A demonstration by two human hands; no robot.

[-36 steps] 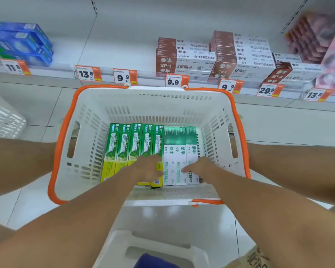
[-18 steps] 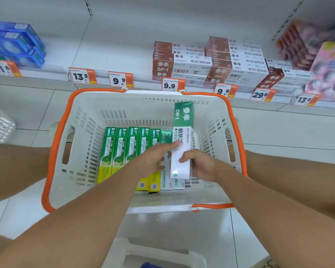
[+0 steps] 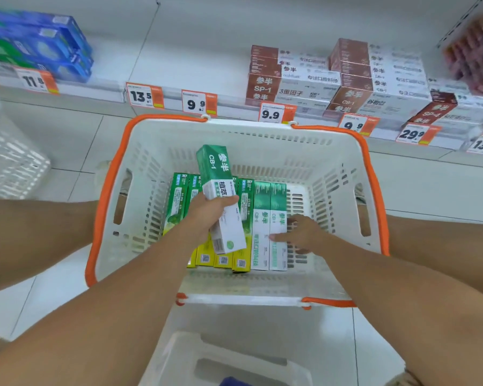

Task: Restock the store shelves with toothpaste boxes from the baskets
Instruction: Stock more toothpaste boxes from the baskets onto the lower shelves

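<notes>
A white basket with an orange rim (image 3: pixel 374 174) stands on the floor below the shelf. Inside lie several green-and-yellow toothpaste boxes (image 3: pixel 176 201) and two green-and-white CB-1 boxes (image 3: pixel 271 240), side by side. My left hand (image 3: pixel 207 215) grips one green-and-white CB-1 box (image 3: pixel 216 179) around its middle and holds it tilted above the rows. My right hand (image 3: pixel 301 232) reaches down beside the two lying CB-1 boxes, thumb touching the rightmost one, fingers over the bare basket floor.
The lowest shelf (image 3: pixel 179 65) holds brown-and-white toothpaste boxes (image 3: pixel 304 79) on the right and blue boxes (image 3: pixel 39 45) on the left, with a bare gap between. Orange price tags (image 3: pixel 198 103) line its edge. A second white basket (image 3: pixel 9 162) stands at left; a white stool (image 3: pixel 234 360) below.
The CB-1 box has passed from both hands to my left hand alone and shifted left. My right hand let go and dropped back down to the boxes in the basket.
</notes>
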